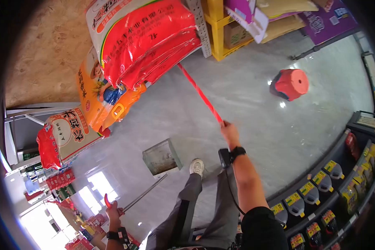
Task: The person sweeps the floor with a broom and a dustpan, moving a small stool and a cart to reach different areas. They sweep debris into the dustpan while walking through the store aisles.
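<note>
My right hand (230, 133) is closed around the end of a long red pole (201, 95). The pole slants away to the stacked red rice bags (150, 39), and its far end is hidden beneath them. At lower left, my left hand (113, 214) grips a long-handled dustpan by its metal rod (145, 194), with a red tip showing above the fingers. The dustpan's grey pan (175, 155) rests on the floor in front of my shoe, its inside looking dirty.
An orange rice bag (96, 93) and a beige-and-red bag (69, 135) line the left side. A red stool (293, 83) stands on the grey floor (254, 96) at right. Yellow shelving (216, 29) is ahead; shelves with yellow-labelled goods (308, 191) curve along the lower right.
</note>
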`<state>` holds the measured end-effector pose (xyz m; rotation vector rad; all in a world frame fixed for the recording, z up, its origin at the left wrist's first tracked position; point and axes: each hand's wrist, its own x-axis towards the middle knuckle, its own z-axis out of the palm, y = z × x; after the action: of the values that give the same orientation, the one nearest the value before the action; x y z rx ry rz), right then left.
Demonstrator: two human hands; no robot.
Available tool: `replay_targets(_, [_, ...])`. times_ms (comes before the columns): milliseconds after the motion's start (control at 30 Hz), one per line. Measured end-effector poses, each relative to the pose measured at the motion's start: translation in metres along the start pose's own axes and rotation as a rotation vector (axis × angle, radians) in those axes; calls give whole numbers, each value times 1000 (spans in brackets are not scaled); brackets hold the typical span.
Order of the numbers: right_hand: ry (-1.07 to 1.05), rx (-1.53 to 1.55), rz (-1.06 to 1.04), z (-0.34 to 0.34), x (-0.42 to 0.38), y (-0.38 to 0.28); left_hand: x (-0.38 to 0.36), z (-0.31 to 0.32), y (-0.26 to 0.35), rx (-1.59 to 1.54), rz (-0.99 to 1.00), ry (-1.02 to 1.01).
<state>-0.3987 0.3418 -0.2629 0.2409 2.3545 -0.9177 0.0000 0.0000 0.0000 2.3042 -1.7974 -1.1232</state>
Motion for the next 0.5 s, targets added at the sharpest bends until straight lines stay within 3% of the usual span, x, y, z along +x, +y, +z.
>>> replay_targets(67, [-13, 36, 61, -2, -35, 32, 10, 12, 0, 2, -30, 6])
replay_targets(100, [16, 42, 59, -49, -72, 33, -6, 9, 5, -37, -53, -17])
replay_targets(167, [-52, 18, 65, -65, -128, 58, 5, -11, -7, -48, -52, -71])
replay_targets(233, [-152, 67, 265, -93, -179, 69, 10, -17, -10, -61, -81, -103])
replay_targets(333, [-163, 111, 442, -136, -248, 63, 8, -8, -7, -11, 44, -161])
replay_targets(500, [-93, 75, 588, -171, -350, 89, 7, -2, 3, 31, -1, -339])
